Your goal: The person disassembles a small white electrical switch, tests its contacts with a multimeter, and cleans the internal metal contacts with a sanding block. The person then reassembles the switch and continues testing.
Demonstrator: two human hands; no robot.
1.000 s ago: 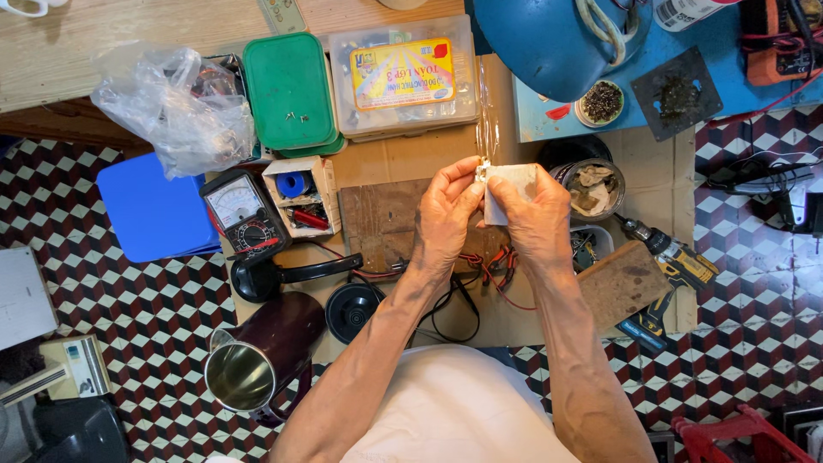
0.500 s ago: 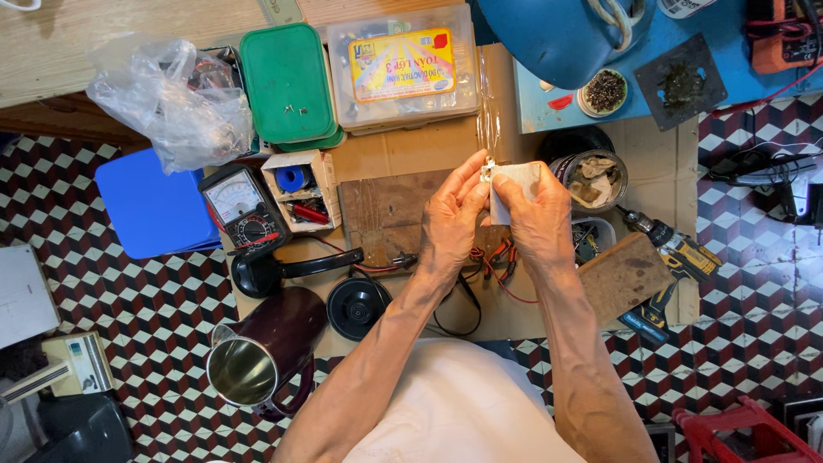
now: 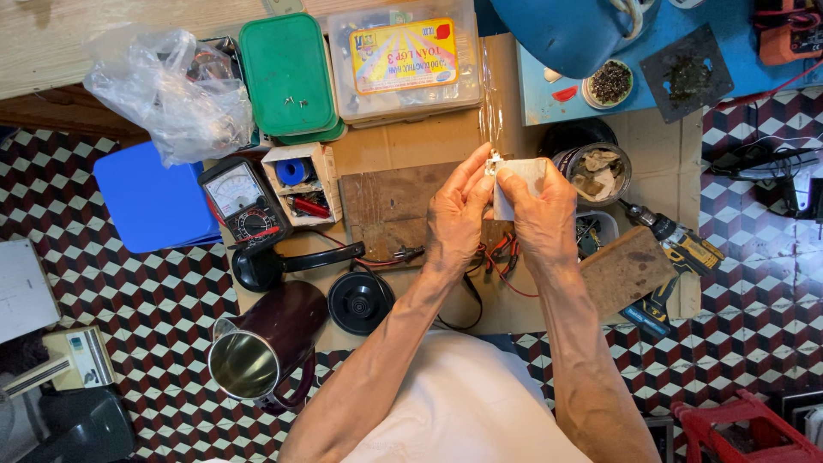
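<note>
Both hands are up over the brown wooden board (image 3: 387, 206). The right hand (image 3: 542, 214) grips a small white part (image 3: 513, 184), maybe a plug. The left hand (image 3: 454, 210) pinches its tip, holding it steady. A clear plastic strip (image 3: 490, 103) hangs above it.

a flat sheet of brown cardboard (image 3: 411, 150) covers part of the red, white and black checkered tile floor (image 3: 129, 283). on the cardboard lie a worn wooden board (image 3: 386, 206), a black analog multimeter (image 3: 244, 201), a round black base (image 3: 360, 302) and a dark maroon metal kettle (image 3: 261, 347).
</note>
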